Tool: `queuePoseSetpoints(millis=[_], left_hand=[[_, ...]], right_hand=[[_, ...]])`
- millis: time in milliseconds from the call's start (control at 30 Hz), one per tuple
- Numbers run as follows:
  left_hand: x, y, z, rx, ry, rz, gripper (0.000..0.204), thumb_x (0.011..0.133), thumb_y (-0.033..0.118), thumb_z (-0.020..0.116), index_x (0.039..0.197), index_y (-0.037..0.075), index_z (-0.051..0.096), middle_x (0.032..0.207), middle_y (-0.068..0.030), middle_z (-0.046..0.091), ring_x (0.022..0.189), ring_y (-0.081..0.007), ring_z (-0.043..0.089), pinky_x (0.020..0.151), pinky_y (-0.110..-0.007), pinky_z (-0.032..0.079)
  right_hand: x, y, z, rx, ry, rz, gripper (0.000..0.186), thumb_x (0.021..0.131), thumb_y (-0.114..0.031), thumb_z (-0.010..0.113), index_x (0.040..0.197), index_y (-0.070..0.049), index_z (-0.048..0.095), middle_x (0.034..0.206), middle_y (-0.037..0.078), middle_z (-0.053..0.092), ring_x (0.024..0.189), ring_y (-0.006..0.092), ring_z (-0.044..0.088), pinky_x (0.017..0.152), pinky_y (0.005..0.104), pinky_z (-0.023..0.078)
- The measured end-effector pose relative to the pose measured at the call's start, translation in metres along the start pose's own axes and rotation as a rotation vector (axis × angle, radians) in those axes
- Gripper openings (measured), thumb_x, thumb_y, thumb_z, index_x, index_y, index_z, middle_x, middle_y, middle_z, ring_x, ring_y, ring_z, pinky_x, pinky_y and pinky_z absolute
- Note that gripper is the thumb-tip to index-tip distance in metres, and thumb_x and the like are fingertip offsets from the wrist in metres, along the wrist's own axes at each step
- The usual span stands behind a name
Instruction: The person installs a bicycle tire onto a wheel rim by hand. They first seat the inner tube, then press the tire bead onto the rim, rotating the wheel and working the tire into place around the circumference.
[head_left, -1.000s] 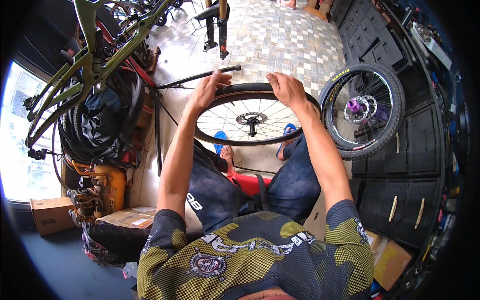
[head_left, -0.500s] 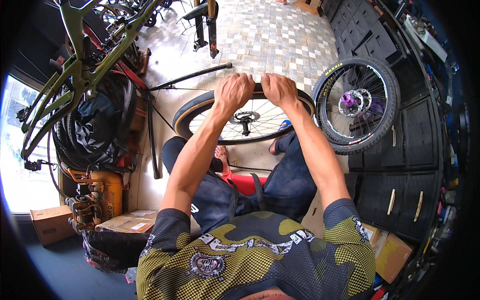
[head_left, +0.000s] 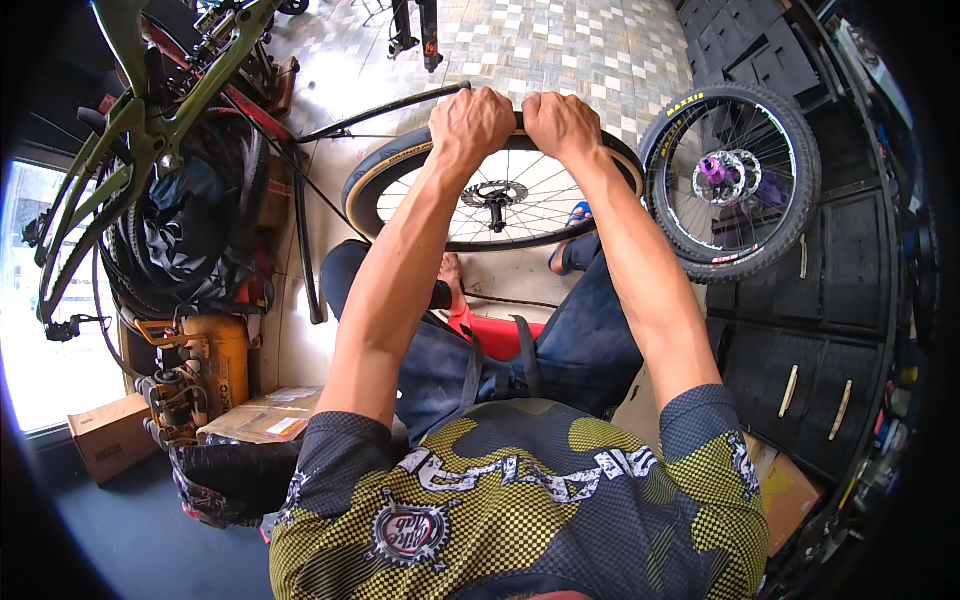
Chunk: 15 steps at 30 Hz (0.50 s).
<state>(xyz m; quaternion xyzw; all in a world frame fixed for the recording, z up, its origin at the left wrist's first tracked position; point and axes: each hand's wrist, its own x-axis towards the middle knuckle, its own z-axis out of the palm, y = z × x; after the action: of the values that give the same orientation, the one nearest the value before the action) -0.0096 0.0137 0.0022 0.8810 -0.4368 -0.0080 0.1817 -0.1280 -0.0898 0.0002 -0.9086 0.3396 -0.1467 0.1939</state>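
Note:
A bicycle wheel [head_left: 497,212] with a black disc-brake hub is tilted in front of my knees. Its black tyre [head_left: 368,172] has a tan sidewall. Both my fists are closed over the far edge of that tyre, side by side with a small gap between them. My left hand [head_left: 472,125] wraps it just left of the top, and my right hand [head_left: 562,127] grips just right of the top. Fingertips and thumbs are mostly hidden, curled over the far side. The wheel's near edge lies close to my feet.
To the right, a second wheel [head_left: 742,262] with a knobby tyre and purple hub leans by black cabinets [head_left: 790,370]. On the left are a green bike frame [head_left: 150,130], hanging tyres [head_left: 240,200], a yellow compressor [head_left: 222,365] and cardboard boxes [head_left: 108,437]. A red seat shows between my legs.
My hands and the wheel sit higher in the picture, with my arms stretched farther forward. The view itself has shifted slightly. Both fists keep their hold on the tyre.

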Motion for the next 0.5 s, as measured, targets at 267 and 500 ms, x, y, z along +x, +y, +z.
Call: queuePoseSetpoints(millis=[267,500], left_hand=[[-0.003,-0.034,-0.002,-0.076,0.022,0.171,0.056,0.107,0.052,0.049,0.087,0.006,0.072,0.09,-0.0208,0.074,0.089,-0.0432,0.071,0.079,-0.052,0.055],[-0.027,-0.054,-0.014,-0.217,0.072,0.443,0.053,0.096,0.055,0.07,0.101,0.003,0.074,0.097,-0.0166,0.073,0.096,-0.0377,0.071,0.083,-0.049,0.055]], right_hand=[[0.007,0.02,0.0,0.07,-0.124,-0.126,0.078,0.1,-0.076,0.044,0.09,-0.006,0.078,0.088,0.021,0.076,0.091,0.0425,0.074,0.081,0.0514,0.057],[-0.012,0.043,-0.012,0.247,-0.207,-0.24,0.054,0.097,-0.06,0.068,0.113,-0.009,0.077,0.1,0.017,0.077,0.092,0.0346,0.074,0.082,0.0433,0.056]])
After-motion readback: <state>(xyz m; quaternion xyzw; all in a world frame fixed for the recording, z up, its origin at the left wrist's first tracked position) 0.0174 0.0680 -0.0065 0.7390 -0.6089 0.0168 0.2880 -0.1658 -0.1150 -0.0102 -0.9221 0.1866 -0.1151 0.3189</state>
